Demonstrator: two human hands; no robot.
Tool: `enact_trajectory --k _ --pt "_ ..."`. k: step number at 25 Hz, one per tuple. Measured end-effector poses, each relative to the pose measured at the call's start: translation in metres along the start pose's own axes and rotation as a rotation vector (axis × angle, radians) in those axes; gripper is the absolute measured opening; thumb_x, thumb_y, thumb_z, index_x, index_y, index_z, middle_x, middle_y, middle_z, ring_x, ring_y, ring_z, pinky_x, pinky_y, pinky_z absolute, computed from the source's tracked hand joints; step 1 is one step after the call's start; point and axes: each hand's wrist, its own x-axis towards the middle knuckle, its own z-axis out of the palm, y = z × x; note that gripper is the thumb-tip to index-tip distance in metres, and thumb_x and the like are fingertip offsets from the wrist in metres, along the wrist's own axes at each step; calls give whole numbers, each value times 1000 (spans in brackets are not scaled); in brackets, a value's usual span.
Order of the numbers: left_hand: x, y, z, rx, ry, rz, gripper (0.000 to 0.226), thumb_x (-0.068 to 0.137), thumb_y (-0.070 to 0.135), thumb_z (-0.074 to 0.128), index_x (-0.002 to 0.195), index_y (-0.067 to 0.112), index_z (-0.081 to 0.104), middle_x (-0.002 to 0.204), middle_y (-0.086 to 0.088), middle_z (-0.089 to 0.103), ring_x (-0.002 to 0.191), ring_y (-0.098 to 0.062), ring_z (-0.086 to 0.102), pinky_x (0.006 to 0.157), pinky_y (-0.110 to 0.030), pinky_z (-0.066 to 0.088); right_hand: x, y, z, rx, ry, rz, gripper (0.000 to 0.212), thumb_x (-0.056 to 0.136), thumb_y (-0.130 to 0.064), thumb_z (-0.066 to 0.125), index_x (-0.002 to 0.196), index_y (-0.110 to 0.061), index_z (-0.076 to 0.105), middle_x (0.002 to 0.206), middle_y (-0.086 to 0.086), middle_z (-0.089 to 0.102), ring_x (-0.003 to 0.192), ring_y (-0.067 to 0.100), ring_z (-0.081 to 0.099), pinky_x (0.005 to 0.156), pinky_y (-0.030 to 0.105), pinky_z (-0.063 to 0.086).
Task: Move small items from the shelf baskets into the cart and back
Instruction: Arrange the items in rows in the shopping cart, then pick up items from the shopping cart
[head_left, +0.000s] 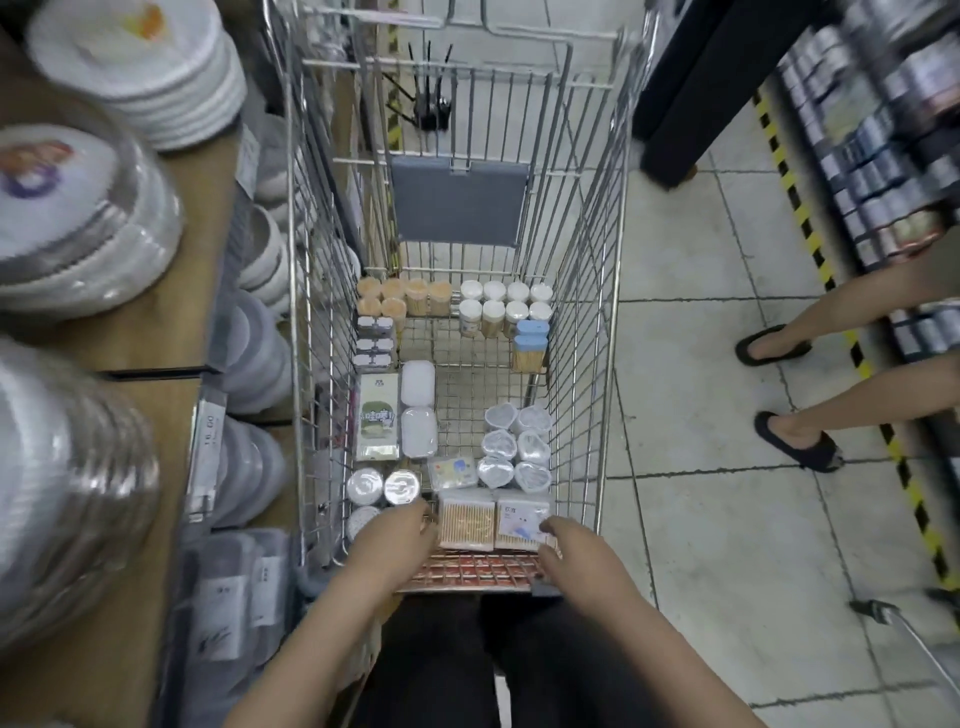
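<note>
The wire cart (582, 332) stood open-topped, its floor lined with small goods in rows; tan-topped toothpick jars (402, 299) and white-capped jars (506, 306) stood upright along the far end; two blue-lidded boxes (531, 343) stood just beside them; clear heart-shaped tubs (517, 449) clustered at the right; a green-labelled packet (379, 415) lay flat at the left; two cotton-swab packs (493, 519) lay side by side nearest.

Silver wire cart (582, 312); grey flap (460, 200); blue-capped jars (531, 335).
</note>
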Motion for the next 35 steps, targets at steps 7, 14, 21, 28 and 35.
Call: enact_trajectory --k 7,14,21,28,35 --pt "-88 10 -39 -92 273 7 33 97 29 45 128 22 53 125 3 61 111 -15 57 89 -29 46 -49 -10 -47 -92 37 -237 36 96 -27 44 130 -17 50 132 0 55 118 16 53 94 26 41" --pt "-210 42 11 -391 704 -253 27 96 26 50 122 30 56 116 10 63 98 -4 58 76 -20 44 -63 -5 -90 -230 16 -619 34 97 -27 49 129 -20 54 129 -5 58 117 12 54 92 23 39" --pt "-356 83 167 -669 952 -671 20 94 21 56 113 20 62 111 4 64 105 -14 60 85 -22 42 -122 9 -74 -423 -178 -941 28 94 -21 52 121 -18 60 121 -2 63 112 16 57 88 25 41" --pt "-461 138 265 -760 1210 -1010 26 92 21 59 117 19 64 110 0 68 93 -10 58 75 -19 42 -213 -5 -22 -597 -395 -1269 29 96 -26 51 123 -21 57 121 -5 60 109 12 56 81 21 40" --pt "-538 195 368 -966 1363 -1253 29 95 28 53 123 23 58 109 14 62 100 -2 57 79 -13 42 -333 4 72 -743 -605 -1496 25 95 -24 52 119 -20 59 113 -5 64 107 11 60 85 21 45"
